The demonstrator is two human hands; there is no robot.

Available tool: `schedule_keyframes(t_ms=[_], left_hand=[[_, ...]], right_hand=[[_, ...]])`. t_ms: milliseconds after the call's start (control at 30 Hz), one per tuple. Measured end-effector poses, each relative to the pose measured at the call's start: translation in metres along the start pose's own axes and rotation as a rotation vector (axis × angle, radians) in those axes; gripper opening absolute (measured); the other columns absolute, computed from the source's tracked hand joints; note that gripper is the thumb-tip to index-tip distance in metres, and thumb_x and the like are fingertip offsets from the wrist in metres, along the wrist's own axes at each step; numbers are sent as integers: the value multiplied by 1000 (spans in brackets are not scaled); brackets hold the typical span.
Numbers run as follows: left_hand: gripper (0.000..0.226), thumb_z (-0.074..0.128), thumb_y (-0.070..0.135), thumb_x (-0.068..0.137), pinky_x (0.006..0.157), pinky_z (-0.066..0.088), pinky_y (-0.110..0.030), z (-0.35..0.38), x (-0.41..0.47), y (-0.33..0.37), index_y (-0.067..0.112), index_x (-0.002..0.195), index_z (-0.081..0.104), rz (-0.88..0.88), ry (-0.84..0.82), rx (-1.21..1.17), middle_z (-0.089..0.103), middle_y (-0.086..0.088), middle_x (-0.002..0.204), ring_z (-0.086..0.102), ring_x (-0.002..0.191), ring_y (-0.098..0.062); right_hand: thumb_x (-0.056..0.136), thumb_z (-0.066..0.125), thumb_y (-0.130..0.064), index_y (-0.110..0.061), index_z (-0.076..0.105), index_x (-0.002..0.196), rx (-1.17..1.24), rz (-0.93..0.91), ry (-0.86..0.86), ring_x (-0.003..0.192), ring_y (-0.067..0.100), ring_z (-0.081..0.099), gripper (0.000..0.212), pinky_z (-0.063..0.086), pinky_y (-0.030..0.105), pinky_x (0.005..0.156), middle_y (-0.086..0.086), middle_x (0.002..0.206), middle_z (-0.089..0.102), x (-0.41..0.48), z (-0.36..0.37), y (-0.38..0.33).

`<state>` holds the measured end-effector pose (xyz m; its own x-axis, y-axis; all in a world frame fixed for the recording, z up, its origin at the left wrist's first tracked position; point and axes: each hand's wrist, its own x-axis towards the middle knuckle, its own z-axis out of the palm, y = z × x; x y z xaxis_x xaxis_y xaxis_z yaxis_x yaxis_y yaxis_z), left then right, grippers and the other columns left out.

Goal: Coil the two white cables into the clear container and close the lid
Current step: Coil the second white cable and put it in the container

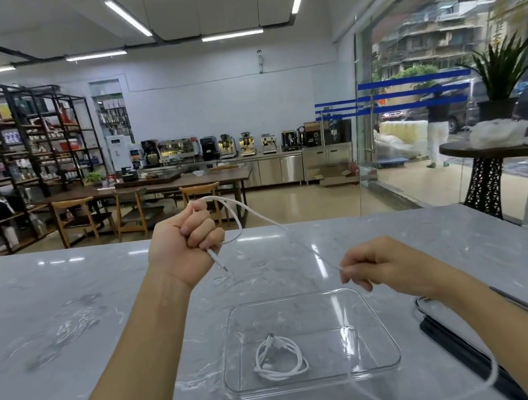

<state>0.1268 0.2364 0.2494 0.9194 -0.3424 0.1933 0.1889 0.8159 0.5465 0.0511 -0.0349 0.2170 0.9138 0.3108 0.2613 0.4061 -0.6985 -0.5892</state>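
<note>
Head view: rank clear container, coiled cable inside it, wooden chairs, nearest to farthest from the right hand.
1. Clear container: far rim just below the right hand, which pinches the second cable.
2. Coiled cable: in the container's left half.
3. Wooden chairs: across the room, far behind.

held cable [243,206] was white, coiled cable [281,359] white too, container [313,388] clear, countertop [70,304] grey-white marble veining, lid [449,340] black-edged, door stripes [407,81] blue
</note>
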Motion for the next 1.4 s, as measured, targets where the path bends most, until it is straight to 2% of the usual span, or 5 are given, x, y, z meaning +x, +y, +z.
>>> schedule_keyframes(t_ms=[300, 600, 867, 1167, 1400], left_hand=[[37, 30, 21, 97, 38, 18, -17, 23, -10, -10, 14, 66, 48, 51, -147, 299, 29, 10, 37, 23, 29, -3], [36, 28, 20, 99, 38, 17, -17, 31, -7, -37, 12, 69, 47, -40, -105, 264, 29, 10, 38, 22, 29, -4], [30, 35, 17, 93, 38, 21, -17, 40, -9, -69, 10, 68, 51, -227, -178, 21, 33, 8, 40, 26, 30, -5], [32, 40, 20, 89, 38, 22, -16, 41, -31, -45, 11, 63, 57, -179, -298, 96, 34, 6, 37, 10, 38, -6], [44, 28, 28, 99, 58, 40, -25, 8, -27, -15, 5, 78, 60, -160, -475, -148, 44, -2, 46, 25, 45, -12]], right_hand=[[83, 65, -27, -4, 67, 86, -236, -2, 1081, 69, 21, 53, 23, 39, 28, 60, 9, 76, 62, 13, -68, -9], [83, 65, -24, -16, 55, 107, -483, 390, 737, 91, 26, 57, 27, 35, 39, 87, 5, 102, 66, 14, -45, 22], [69, 78, -23, -22, 39, 120, 381, 145, 505, 113, 17, 48, 64, 38, 26, 89, 1, 116, 52, 24, 37, -20], [84, 63, -7, -17, 56, 73, 608, 47, 750, 67, 21, 58, 16, 47, 35, 69, 5, 67, 60, 35, 48, -10], [87, 59, -12, -18, 49, 77, 492, 25, 495, 56, 9, 52, 16, 45, 21, 60, 0, 61, 53, 34, 67, 1]])
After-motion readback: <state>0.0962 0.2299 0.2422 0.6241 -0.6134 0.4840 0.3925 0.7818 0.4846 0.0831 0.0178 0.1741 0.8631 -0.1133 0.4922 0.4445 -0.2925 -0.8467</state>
